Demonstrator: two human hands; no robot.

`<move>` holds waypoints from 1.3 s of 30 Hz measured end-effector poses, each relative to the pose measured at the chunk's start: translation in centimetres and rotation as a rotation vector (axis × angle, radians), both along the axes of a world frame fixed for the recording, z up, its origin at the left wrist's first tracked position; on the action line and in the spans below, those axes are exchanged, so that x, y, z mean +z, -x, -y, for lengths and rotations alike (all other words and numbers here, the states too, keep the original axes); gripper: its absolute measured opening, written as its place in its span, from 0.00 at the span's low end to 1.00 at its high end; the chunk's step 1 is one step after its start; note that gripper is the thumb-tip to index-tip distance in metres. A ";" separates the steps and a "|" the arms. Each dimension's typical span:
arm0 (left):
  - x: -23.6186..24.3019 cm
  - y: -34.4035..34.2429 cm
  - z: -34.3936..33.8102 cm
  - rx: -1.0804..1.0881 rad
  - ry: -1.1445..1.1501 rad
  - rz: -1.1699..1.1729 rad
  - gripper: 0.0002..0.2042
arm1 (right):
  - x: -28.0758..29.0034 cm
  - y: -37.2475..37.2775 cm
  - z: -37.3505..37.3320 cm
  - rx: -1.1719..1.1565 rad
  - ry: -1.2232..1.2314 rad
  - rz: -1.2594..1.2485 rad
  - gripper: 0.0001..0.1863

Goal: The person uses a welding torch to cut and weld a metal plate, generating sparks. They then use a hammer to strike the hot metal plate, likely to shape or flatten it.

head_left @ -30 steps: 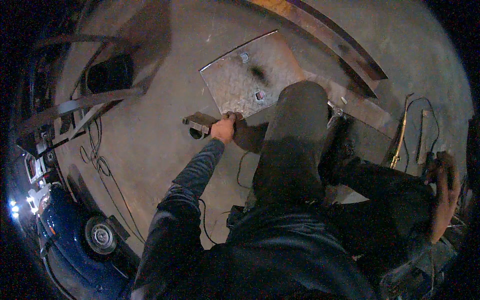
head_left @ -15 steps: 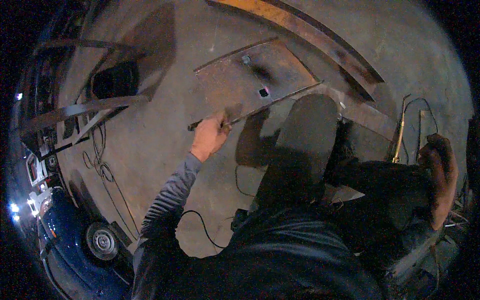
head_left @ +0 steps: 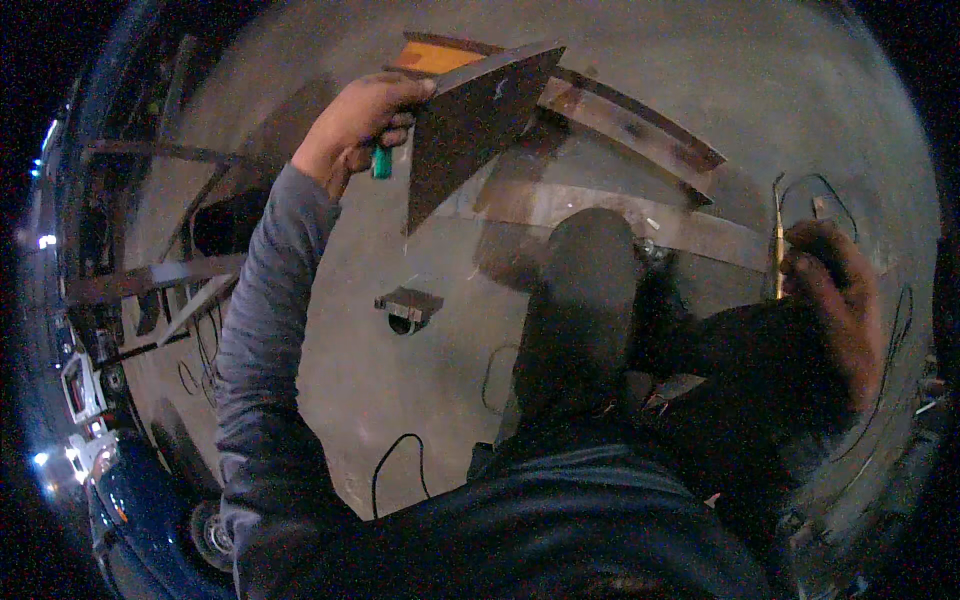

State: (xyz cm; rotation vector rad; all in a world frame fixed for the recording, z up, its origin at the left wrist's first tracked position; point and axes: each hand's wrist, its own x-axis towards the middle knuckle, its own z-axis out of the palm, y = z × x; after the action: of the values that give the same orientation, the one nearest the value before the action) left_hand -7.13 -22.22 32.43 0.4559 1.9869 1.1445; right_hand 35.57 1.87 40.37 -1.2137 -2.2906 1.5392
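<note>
My left hand [head_left: 365, 125] is raised at the upper left, its fingers wrapped round the edge of a rusty steel plate [head_left: 475, 120]. The plate hangs steeply tilted off the floor. A small green piece [head_left: 381, 163] sticks out below the same fingers; its kind does not show. On the floor below lies a small dark metal piece [head_left: 408, 305] with a rounded recess. My right hand [head_left: 838, 300] hovers above my bent knee, fingers loosely curled and apart from the thumb. Just beside its fingertips stands a brass torch [head_left: 779, 245]; I cannot tell whether they touch.
A long steel beam [head_left: 640, 125] with an orange end lies beyond the plate. Steel framing [head_left: 160, 278] stands at the left, with cables [head_left: 200, 360] near it. A blue vehicle [head_left: 150, 530] is at the lower left. A black cable [head_left: 400, 440] loops near my body.
My left hand has lifted the plate from the floor and tilted it, uncovering the small metal piece. My right hand has moved left and up towards the torch.
</note>
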 end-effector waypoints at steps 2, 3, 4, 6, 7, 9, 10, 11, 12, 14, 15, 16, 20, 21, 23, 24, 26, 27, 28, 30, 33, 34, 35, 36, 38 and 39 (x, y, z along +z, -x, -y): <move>0.4 -0.4 -3.7 -0.037 -0.081 0.055 0.10 | -1.2 -0.6 -0.4 0.014 0.067 -0.053 0.15; 0.6 -0.8 -5.2 -0.054 -0.100 0.081 0.10 | -1.3 -0.5 -0.5 0.032 0.096 -0.082 0.15; 0.8 -0.8 -6.5 -0.069 -0.118 0.107 0.09 | -1.0 -0.2 -0.2 0.063 0.113 -0.106 0.16; 1.3 -1.6 -8.8 0.006 -0.136 0.107 0.09 | -0.9 0.2 -0.2 0.123 0.136 -0.116 0.16; 1.9 -1.9 -9.0 0.050 -0.133 0.097 0.08 | -1.2 0.4 -0.5 0.158 0.145 -0.112 0.16; 3.9 -2.2 -10.1 0.041 -0.125 0.162 0.08 | -1.2 0.4 -0.9 0.214 0.121 -0.106 0.15; 5.2 -0.9 -9.6 0.000 -0.111 0.220 0.07 | -1.2 0.4 -1.0 0.245 0.095 -0.120 0.15; 6.7 -0.3 -9.6 -0.041 -0.099 0.280 0.07 | -0.8 0.5 -1.2 0.278 0.067 -0.130 0.15; 7.5 0.0 -10.1 -0.014 -0.155 0.307 0.07 | -0.7 0.4 -1.5 0.257 0.062 -0.142 0.14; 9.4 0.3 -10.9 0.045 -0.265 0.353 0.06 | -0.8 0.5 -1.8 0.223 0.053 -0.172 0.12; 9.5 1.1 -11.2 0.053 -0.317 0.399 0.07 | -0.6 0.6 -2.0 0.228 0.093 -0.183 0.13; 8.9 2.0 -11.1 0.110 -0.345 0.429 0.07 | -0.3 0.8 -2.0 0.231 0.133 -0.193 0.14; 0.4 6.5 -9.9 0.292 -0.321 0.526 0.03 | 1.4 1.0 -2.2 0.270 0.137 -0.188 0.15; -2.6 7.9 -9.4 0.258 -0.294 0.600 0.02 | 2.0 0.6 -2.3 0.228 0.142 -0.187 0.15; -6.9 12.5 -3.9 0.524 -0.303 0.823 0.08 | 1.9 -0.2 -1.5 0.168 0.190 -0.177 0.15; -9.2 12.3 -4.5 0.380 -0.332 0.767 0.07 | 3.0 -1.4 -0.9 0.051 0.156 -0.178 0.15; -12.9 11.4 -1.6 0.370 -0.308 0.736 0.05 | 3.4 -2.4 0.4 -0.107 0.154 -0.203 0.17; -14.5 11.7 -0.5 0.462 -0.269 0.777 0.04 | 3.7 -2.7 0.5 -0.162 0.169 -0.201 0.18; -16.3 11.7 0.6 0.553 -0.230 0.818 0.03 | 4.1 -3.2 0.3 -0.217 0.182 -0.198 0.19; -23.0 12.3 5.2 0.636 -0.237 0.873 0.03 | 4.6 -3.3 0.5 -0.292 0.196 -0.203 0.21; -31.2 12.2 8.9 0.690 -0.122 0.706 0.05 | 3.8 -4.2 0.5 -0.287 0.147 -0.244 0.22; -34.2 8.2 4.2 0.654 -0.112 0.768 0.05 | 3.8 -4.3 0.7 -0.280 0.038 -0.205 0.22; -36.0 4.5 2.4 0.640 -0.074 0.813 0.04 | 3.7 -4.7 1.1 -0.260 -0.031 -0.162 0.22; -37.5 5.4 5.3 0.610 -0.099 0.800 0.05 | 3.7 -4.9 1.1 -0.240 0.000 -0.159 0.22; -36.8 9.9 16.0 0.598 -0.125 0.673 0.08 | 2.4 -5.8 -0.2 -0.163 0.135 -0.226 0.22; -37.8 8.6 15.5 0.530 0.120 0.557 0.09 | 2.5 -5.4 -0.1 -0.143 0.102 -0.205 0.21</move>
State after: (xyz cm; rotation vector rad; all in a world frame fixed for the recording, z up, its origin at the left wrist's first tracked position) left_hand -15.73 -37.76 -5.39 -0.4446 1.6930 1.2777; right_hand 40.93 1.97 42.88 -1.1555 -1.9765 1.6599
